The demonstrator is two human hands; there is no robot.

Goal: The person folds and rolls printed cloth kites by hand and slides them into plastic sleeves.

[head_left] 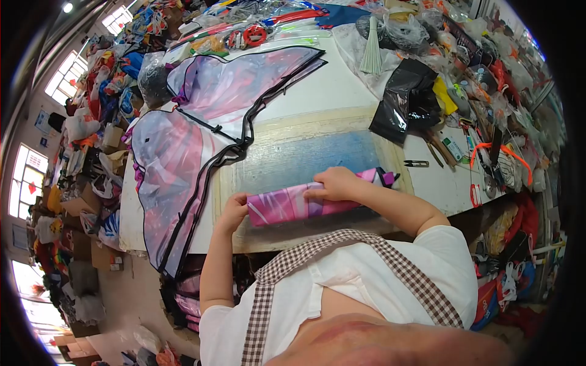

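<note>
A long, flat bundle of pink and purple patterned cloth lies across the near part of the table. My left hand grips its left end. My right hand is on its top side near the middle, fingers bent over the cloth. At the bundle's right end a purple and black tip sticks out past my right forearm. Left of and beyond the bundle, a wing-shaped kite of sheer pink and lilac cloth with black edging lies spread out.
Under the bundle is a blue and cream work surface. To the right lie thread snips, black plastic bags and an orange band. A pale brush rests at the back. Piled bags and boxes line the left side.
</note>
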